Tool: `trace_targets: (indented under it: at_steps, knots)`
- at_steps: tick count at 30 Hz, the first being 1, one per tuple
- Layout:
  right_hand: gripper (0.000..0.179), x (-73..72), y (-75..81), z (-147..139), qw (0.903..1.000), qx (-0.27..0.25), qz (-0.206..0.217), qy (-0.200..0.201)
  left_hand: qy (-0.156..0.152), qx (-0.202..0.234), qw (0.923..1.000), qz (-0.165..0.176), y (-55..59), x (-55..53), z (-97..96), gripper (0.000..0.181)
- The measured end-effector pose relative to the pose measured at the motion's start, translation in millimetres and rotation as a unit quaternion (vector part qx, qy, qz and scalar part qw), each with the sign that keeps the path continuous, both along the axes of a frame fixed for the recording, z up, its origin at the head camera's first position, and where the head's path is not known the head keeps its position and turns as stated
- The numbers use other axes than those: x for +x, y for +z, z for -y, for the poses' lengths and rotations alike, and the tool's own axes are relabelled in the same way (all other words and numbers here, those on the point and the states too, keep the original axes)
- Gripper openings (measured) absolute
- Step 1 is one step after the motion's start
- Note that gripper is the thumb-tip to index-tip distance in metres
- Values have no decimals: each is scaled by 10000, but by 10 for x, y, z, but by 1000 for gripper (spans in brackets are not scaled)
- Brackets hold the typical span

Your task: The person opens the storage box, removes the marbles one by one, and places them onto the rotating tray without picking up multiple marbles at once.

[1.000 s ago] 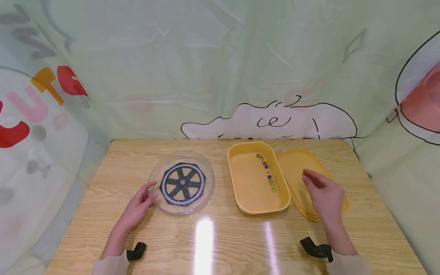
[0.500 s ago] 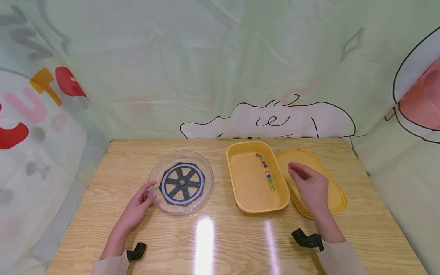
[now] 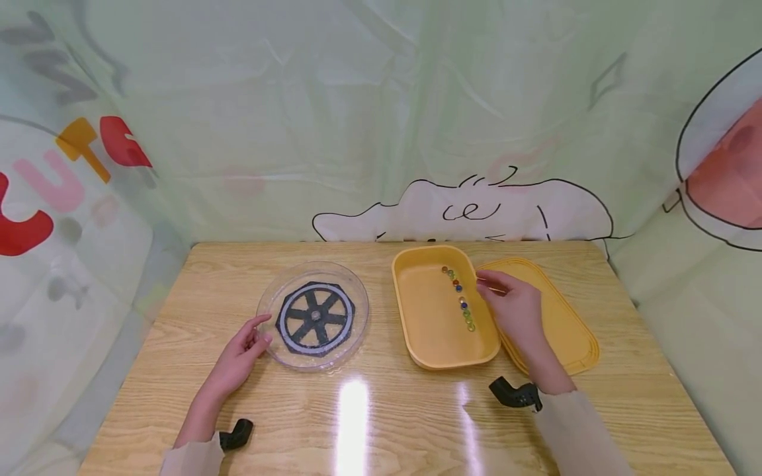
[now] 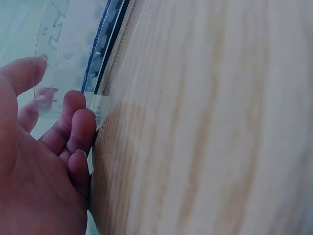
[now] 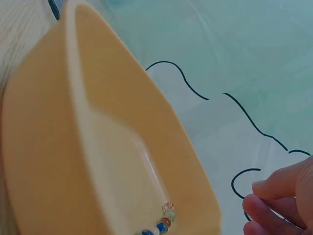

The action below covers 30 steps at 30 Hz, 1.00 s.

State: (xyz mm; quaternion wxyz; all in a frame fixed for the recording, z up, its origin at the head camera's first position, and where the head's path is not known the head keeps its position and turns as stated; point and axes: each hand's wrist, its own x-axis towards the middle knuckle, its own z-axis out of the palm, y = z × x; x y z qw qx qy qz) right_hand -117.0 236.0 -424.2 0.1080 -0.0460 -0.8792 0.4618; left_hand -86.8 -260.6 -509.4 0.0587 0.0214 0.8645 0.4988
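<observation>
My left hand [image 3: 238,354] is at the left rim of a round clear plastic dish [image 3: 357,291], which bears a dark six-spoked wheel design. Up close in the left wrist view, the thumb and curled fingers [image 4: 80,129] hold the dish's edge just above the wood. My right hand [image 3: 516,311] hovers at the right wall of a deep yellow box [image 3: 425,311], fingers loosely bent and the thumb close to the index finger. Nothing shows between its fingertips [image 5: 257,186]. Inside the box, several small coloured glass marbles [image 3: 464,305] lie in a row along the right side.
A flat yellow lid [image 3: 568,330] lies right of the box, partly under my right hand and against the box. The wooden table [image 3: 286,423] ends at a printed curtain [image 3: 357,132] at the back. A black wrist mount [image 3: 514,395] sits on the right wrist.
My right hand has moved left across the lid to the box's right wall, its thumb and index finger parting slightly. The left hand, dish, box and marbles have stayed put.
</observation>
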Motion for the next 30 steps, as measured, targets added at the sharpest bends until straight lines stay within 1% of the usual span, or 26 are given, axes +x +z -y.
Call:
trace_targets:
  at_steps: [4, 9, 11, 17, 23, 27, 30]
  knots:
    - [32, -126, 15, 50, 9997, -44, 124, 187, -22, 24, 10000, -65, 2, -1, -3, 42]
    - [31, -298, 10, 122, 9988, -60, 5, 477, -1, 23, 10000, -63, 3, 2, -12, 42]
    - [32, -363, 5, 150, 9985, -20, 35, 540, 27, 26, 10000, -19, 3, 4, -14, 43]
    - [35, -547, -21, 221, 9964, 49, 400, 740, 58, -9, 10000, 33, 0, 11, -14, 42]
    - [38, -713, -111, 265, 9919, 247, 628, 1078, 57, -9, 10000, 40, -4, 12, -14, 42]
    - [43, -797, -162, 293, 9877, 280, 877, 1262, 36, -23, 10000, 49, -3, 11, -16, 42]
    - [47, -843, -192, 321, 9850, 364, 982, 1373, 32, -47, 10000, 27, 3, 10, -18, 42]
